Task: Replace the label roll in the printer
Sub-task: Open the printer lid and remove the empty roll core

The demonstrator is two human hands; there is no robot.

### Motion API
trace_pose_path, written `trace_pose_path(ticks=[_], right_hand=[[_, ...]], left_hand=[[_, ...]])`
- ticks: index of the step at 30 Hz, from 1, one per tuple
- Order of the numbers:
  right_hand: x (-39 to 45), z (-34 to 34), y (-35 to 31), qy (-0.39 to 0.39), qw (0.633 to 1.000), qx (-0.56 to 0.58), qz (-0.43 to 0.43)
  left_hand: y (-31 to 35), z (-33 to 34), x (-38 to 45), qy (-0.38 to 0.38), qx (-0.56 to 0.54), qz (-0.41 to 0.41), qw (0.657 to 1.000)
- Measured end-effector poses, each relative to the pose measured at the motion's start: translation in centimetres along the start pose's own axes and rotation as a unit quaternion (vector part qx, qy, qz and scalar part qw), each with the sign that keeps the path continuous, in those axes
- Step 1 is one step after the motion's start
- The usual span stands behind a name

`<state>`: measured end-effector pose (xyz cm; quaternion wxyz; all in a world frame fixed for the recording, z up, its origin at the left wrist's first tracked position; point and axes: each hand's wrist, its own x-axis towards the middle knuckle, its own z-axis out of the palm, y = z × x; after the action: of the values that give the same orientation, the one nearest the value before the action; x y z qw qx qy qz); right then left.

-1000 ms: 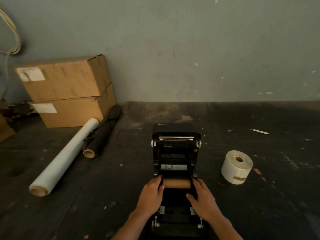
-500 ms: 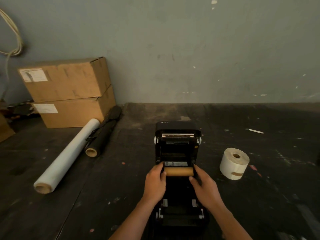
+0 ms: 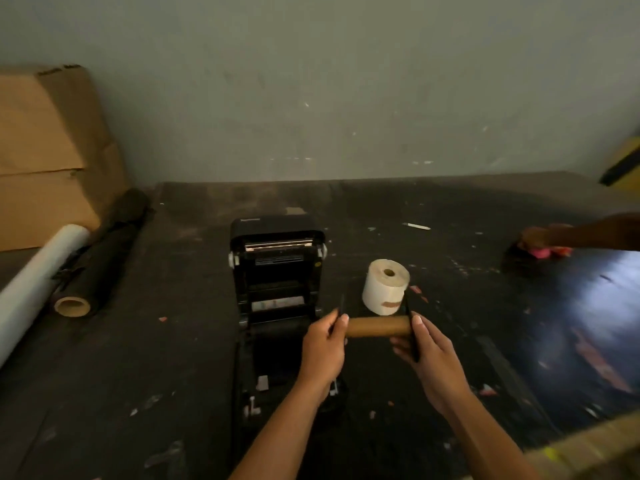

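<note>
Empty cardboard core on spindle w/ black end guides, held off the table, right of open label printer, just in front of fresh label roll. Left hand pinching left guide, right hand curled round right guide. Long axis left-right, roughly level. Prob. light, stiff, crushable mid-tube; best gripped at ends.
</note>
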<state>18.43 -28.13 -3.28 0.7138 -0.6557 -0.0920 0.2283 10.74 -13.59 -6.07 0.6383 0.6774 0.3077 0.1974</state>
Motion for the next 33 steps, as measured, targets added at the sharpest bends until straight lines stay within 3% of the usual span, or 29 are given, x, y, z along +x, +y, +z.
trace_pose_path(ticks=[7,13,16,18,22,25,29,33], right_hand=[[2.6,-5.6,0.2,0.045,0.991,0.098,0.084],[6.7,-10.4,0.7,0.068,0.982,0.147,0.093],[8.9,-12.3,1.8,0.062,0.978,0.162,0.119],[10.0,-13.4,2.5,0.075,0.968,0.183,0.152],[11.1,-14.8,4.1,0.086,0.957,0.190,0.203],[11.5,-15.1,5.0,0.061,0.956,0.176,0.225],[12.1,-15.3,5.7,0.039,0.959,0.157,0.231],[12.6,-15.6,5.9,0.029,0.960,0.141,0.240]], left_hand=[[-0.8,7.1,1.0,-0.017,0.032,-0.057,0.998],[-0.6,11.3,2.3,-0.049,-0.135,-0.132,0.981],[-1.5,11.6,2.9,0.011,-0.228,-0.166,0.959],[-2.7,11.5,3.0,0.073,-0.227,-0.183,0.954],[-5.7,11.7,2.7,0.120,0.022,-0.168,0.978],[-7.7,12.0,2.2,0.110,0.202,-0.127,0.965],[-9.7,12.1,1.8,0.090,0.343,-0.091,0.930],[-9.7,12.2,1.7,0.083,0.367,-0.104,0.921]])
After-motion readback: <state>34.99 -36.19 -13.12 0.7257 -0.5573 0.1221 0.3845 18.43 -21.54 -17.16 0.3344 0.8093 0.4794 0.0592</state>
